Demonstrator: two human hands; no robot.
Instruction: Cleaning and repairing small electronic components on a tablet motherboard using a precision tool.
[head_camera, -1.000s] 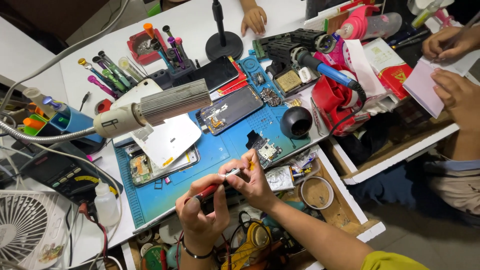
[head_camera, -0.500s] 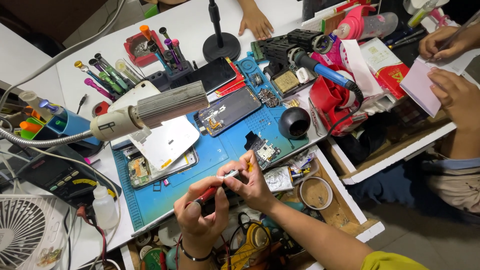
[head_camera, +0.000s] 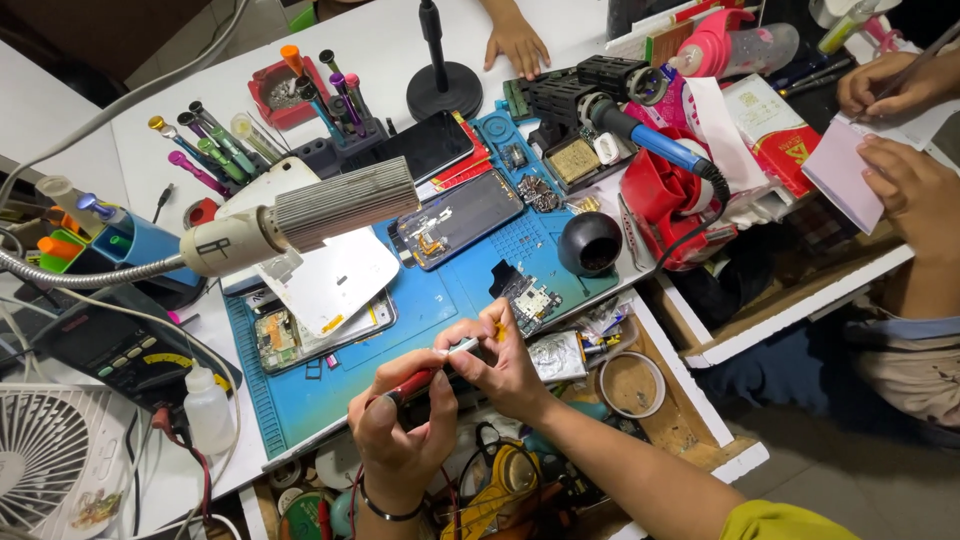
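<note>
— Where are the hands?

— Both are at the near edge of the blue mat (head_camera: 420, 300), above the open drawer. My left hand (head_camera: 400, 425) is wrapped around the red tool (head_camera: 415, 382), with the fingers closed on its handle. My right hand (head_camera: 505, 365) pinches the silver front end between thumb and fingertips.

— Is there anything in that pinch besides the tip?

— I can't tell. The fingers hide it.

— Which step is this, then?

— I judge that I'm setting or fitting the tool's tip rather than working on a part. The tool is in the air and touches nothing on the mat. The small board (head_camera: 530, 298) lies just beyond my right hand, and the opened phone (head_camera: 455, 220) is farther up, under the lamp (head_camera: 300, 215).

— What does the next move call for?

— A steady left grip while the right fingers let go cleanly, and then a short, careful reach to the board. The space is cluttered, and another person's hands (head_camera: 905, 180) are writing well off to the right.
</note>
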